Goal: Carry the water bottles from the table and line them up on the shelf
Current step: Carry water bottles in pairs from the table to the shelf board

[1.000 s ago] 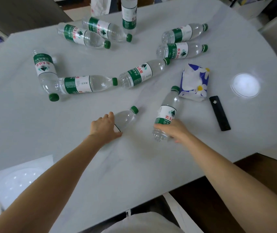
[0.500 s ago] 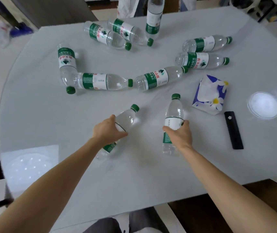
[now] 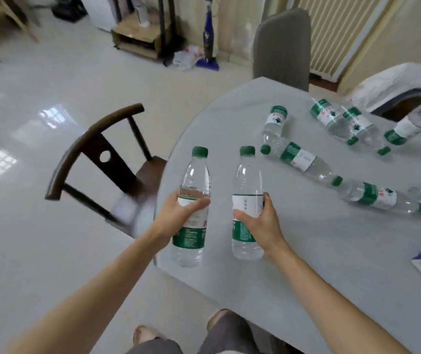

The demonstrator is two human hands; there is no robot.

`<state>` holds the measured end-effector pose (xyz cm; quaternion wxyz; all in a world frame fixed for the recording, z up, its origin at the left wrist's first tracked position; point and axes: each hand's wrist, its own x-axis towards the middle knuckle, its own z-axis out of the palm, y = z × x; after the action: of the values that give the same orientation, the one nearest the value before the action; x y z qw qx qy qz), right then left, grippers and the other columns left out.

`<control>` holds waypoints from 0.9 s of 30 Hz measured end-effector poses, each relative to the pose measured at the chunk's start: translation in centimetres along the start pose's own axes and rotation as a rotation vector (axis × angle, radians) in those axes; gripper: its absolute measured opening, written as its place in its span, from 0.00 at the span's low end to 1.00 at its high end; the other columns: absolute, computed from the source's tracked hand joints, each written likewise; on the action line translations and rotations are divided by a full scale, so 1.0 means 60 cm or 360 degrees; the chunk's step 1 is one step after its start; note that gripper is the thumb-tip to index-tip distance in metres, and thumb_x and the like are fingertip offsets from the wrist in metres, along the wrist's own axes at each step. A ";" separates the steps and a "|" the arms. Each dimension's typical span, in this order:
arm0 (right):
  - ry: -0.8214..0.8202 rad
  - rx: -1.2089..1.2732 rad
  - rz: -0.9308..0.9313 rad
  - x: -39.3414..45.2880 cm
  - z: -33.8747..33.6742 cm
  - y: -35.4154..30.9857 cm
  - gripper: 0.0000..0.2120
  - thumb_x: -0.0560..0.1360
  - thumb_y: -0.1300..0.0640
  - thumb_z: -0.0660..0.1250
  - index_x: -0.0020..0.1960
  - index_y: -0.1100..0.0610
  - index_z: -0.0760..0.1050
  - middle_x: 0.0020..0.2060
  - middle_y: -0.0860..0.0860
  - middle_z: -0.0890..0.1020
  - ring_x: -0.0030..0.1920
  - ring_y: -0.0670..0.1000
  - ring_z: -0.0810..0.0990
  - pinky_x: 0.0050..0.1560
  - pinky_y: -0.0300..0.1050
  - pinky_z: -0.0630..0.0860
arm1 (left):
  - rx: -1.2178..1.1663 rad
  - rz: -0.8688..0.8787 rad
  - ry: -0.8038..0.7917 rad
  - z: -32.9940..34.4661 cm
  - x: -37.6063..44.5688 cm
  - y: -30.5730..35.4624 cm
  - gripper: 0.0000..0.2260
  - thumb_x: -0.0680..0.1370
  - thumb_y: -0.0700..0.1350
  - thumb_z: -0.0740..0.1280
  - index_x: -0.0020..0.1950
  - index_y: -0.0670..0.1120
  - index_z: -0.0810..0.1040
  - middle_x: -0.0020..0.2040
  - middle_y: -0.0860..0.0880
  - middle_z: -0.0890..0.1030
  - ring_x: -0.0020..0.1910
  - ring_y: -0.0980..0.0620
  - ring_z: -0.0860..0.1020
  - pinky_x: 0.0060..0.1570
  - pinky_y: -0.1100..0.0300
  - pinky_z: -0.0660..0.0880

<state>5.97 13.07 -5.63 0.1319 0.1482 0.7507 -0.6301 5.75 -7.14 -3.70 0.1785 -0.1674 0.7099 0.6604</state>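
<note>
Gripping one upright bottle [image 3: 194, 190] in the left hand [image 3: 176, 218] and another bottle [image 3: 247, 185] in the right hand [image 3: 261, 223], fingers wrapped round the labels, the carry stage applies; next, locate the shelf, not visible.

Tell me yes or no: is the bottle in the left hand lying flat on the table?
No: the left hand holds its bottle upright, green cap up, at the table edge.

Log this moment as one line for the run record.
left hand: holds upright bottle | right hand: holds upright bottle | other bottles: lying on table
</note>
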 end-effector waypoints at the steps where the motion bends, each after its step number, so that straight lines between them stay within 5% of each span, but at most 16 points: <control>1: -0.0090 -0.0013 -0.0017 -0.006 0.044 -0.011 0.23 0.69 0.60 0.74 0.60 0.51 0.68 0.50 0.49 0.80 0.48 0.47 0.80 0.42 0.37 0.77 | -0.0051 0.0036 0.0076 -0.042 -0.018 -0.002 0.21 0.66 0.52 0.75 0.55 0.45 0.79 0.48 0.46 0.85 0.47 0.47 0.84 0.47 0.56 0.79; 12: -0.0706 0.0025 -0.0142 -0.154 0.565 -0.087 0.22 0.72 0.58 0.72 0.62 0.49 0.68 0.53 0.46 0.80 0.52 0.47 0.81 0.45 0.38 0.78 | -0.0350 0.0159 0.0620 -0.533 -0.219 -0.085 0.07 0.74 0.45 0.71 0.51 0.52 0.78 0.47 0.47 0.83 0.48 0.46 0.83 0.51 0.50 0.79; 15: -0.0903 0.0067 -0.0118 -0.171 0.692 -0.125 0.23 0.71 0.56 0.73 0.63 0.52 0.69 0.53 0.50 0.82 0.49 0.48 0.84 0.44 0.40 0.81 | -0.0489 0.0145 0.0783 -0.650 -0.259 -0.114 0.12 0.73 0.45 0.72 0.55 0.45 0.77 0.47 0.44 0.83 0.47 0.44 0.83 0.49 0.50 0.80; 18: -0.1125 -0.0017 -0.0084 -0.180 0.820 -0.154 0.31 0.63 0.45 0.75 0.63 0.50 0.69 0.53 0.53 0.82 0.51 0.53 0.84 0.49 0.52 0.82 | -0.0648 0.0153 0.0968 -0.760 -0.292 -0.145 0.20 0.70 0.47 0.73 0.59 0.41 0.76 0.48 0.42 0.83 0.47 0.42 0.83 0.49 0.49 0.80; 23: -0.1439 -0.0203 -0.0177 -0.169 1.058 -0.194 0.15 0.71 0.52 0.72 0.55 0.49 0.72 0.47 0.52 0.83 0.43 0.49 0.85 0.38 0.41 0.81 | -0.0796 0.0223 0.1269 -0.946 -0.308 -0.186 0.27 0.63 0.52 0.75 0.59 0.42 0.77 0.52 0.40 0.83 0.49 0.41 0.83 0.52 0.45 0.80; 27: -0.1694 -0.0287 -0.0210 -0.158 1.266 -0.244 0.18 0.72 0.54 0.72 0.60 0.54 0.72 0.49 0.55 0.83 0.46 0.53 0.84 0.38 0.43 0.81 | -0.0928 0.0263 0.1622 -1.111 -0.302 -0.197 0.26 0.63 0.53 0.75 0.58 0.45 0.79 0.53 0.42 0.84 0.49 0.42 0.83 0.53 0.44 0.80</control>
<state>9.85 -64.65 -1.69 0.4662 -0.2505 0.6390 -0.5582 25.11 -74.45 -1.20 -0.2904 -0.4498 0.5062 0.6761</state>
